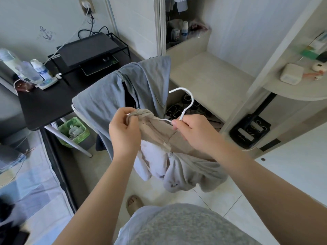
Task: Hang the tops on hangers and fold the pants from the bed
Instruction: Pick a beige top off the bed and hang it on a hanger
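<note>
The left hand (123, 131) pinches the beige top (159, 133); right hand (192, 131) pinches its hanger (192, 99).

soft, even daylight, moderately bright; source likely off frame. shadows faint and diffuse. centre sharp: left hand (123, 131), right hand (196, 133), white hanger (183, 114) and beige garment (159, 132) read crisply. wardrobe post (276, 55) bows with lens distortion; bed (35, 183) and bottles (26, 71) at left margin smeared.

The hanger (191, 96) was white, the garment (159, 133) on it beige with a pale lining. The shirt (106, 96) was plain grey-blue, the tabletop (44, 105) black, the bin (83, 137) green, the bed sheet (35, 175) pale blue checked.
</note>
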Demonstrator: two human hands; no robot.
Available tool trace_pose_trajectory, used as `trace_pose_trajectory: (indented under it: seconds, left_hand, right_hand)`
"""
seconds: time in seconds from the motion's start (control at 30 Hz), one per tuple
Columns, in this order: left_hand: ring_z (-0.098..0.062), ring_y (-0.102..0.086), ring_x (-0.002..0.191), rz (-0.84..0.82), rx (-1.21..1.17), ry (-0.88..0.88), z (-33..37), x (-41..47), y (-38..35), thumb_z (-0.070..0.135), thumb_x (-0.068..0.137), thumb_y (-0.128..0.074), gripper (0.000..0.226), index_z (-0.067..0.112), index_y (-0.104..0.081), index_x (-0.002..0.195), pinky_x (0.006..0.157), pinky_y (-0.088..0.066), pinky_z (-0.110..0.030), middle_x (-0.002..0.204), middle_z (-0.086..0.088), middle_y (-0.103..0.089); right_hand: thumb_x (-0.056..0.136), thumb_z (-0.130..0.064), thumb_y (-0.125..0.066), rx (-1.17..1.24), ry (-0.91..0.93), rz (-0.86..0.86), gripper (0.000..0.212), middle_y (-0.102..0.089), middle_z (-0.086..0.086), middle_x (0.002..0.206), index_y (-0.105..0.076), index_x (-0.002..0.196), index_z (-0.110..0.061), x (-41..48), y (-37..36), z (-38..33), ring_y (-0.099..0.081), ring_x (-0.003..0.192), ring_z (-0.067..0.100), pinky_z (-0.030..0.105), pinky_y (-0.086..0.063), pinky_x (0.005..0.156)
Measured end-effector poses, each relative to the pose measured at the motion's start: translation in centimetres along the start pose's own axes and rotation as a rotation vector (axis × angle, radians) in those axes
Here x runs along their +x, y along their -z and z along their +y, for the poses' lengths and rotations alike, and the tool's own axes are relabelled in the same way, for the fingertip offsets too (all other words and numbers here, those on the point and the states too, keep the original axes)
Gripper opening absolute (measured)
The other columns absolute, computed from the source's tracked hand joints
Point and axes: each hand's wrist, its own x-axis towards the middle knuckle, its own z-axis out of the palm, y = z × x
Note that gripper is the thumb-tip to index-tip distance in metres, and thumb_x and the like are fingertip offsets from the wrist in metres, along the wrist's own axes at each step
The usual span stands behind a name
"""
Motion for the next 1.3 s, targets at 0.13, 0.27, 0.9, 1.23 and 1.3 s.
trace_pose_trajectory:
  seconds: [0.13,0.27,0.9,1.23,1.3]
  left_hand:
    - [-0.006,-0.039,0.044,-0.213,0.162,-0.181,0.8,-0.3,-0.4,0.006,0.093,-0.048,0.030,0.027,-0.070,0.093,0.043,-0.032,-0.019,0.053,0.014,-0.052]
    - [-0.005,-0.058,0.090,-0.429,0.245,-0.255,0.1,-0.9,-0.2,0.022,0.094,-0.065,0.014,0.029,-0.072,0.105,0.080,-0.042,-0.015,0.098,0.013,-0.064]
    - [-0.027,-0.051,0.082,-0.131,0.462,-0.396,-1.0,2.6,4.3,0.009,0.103,-0.051,0.017,0.006,-0.063,0.092,0.090,-0.043,-0.061,0.084,0.001,-0.056]
    - [-0.024,-0.048,0.075,-0.265,0.479,-0.423,-0.9,1.9,5.1,0.011,0.102,-0.053,0.020,0.016,-0.057,0.084,0.080,-0.043,-0.049,0.073,0.012,-0.049]
    - [-0.026,-0.049,0.072,-0.283,0.490,-0.436,-1.1,2.0,5.5,0.010,0.102,-0.054,0.019,0.015,-0.060,0.085,0.073,-0.041,-0.041,0.071,0.009,-0.050]
  right_hand:
    - [0.100,-0.032,-0.057,-0.019,0.012,0.003,0.052,-0.047,0.002,0.050,-0.048,0.055,-0.008,0.0,-0.6,-0.5,-0.038,0.046,0.010,0.037,-0.038,0.054]
    - [0.100,-0.035,-0.057,0.017,0.024,-0.013,0.056,-0.050,0.008,0.052,-0.048,0.065,0.008,0.1,-0.2,-1.1,-0.039,0.050,0.013,0.042,-0.041,0.058]
    - [0.086,-0.038,-0.072,0.091,-0.372,0.033,0.043,-0.067,-0.015,0.113,-0.056,0.125,-0.029,-2.0,1.7,10.4,-0.064,0.106,0.006,0.042,-0.051,0.100]
    - [0.074,-0.038,-0.071,0.639,-0.565,0.159,0.042,-0.072,0.005,0.115,-0.066,0.111,-0.020,0.5,1.0,8.8,-0.068,0.108,0.023,0.038,-0.053,0.091]
    - [0.084,-0.022,-0.071,0.689,-0.541,0.180,0.032,-0.073,0.008,0.115,-0.067,0.115,-0.015,0.6,1.1,8.9,-0.069,0.109,0.025,0.038,-0.054,0.094]
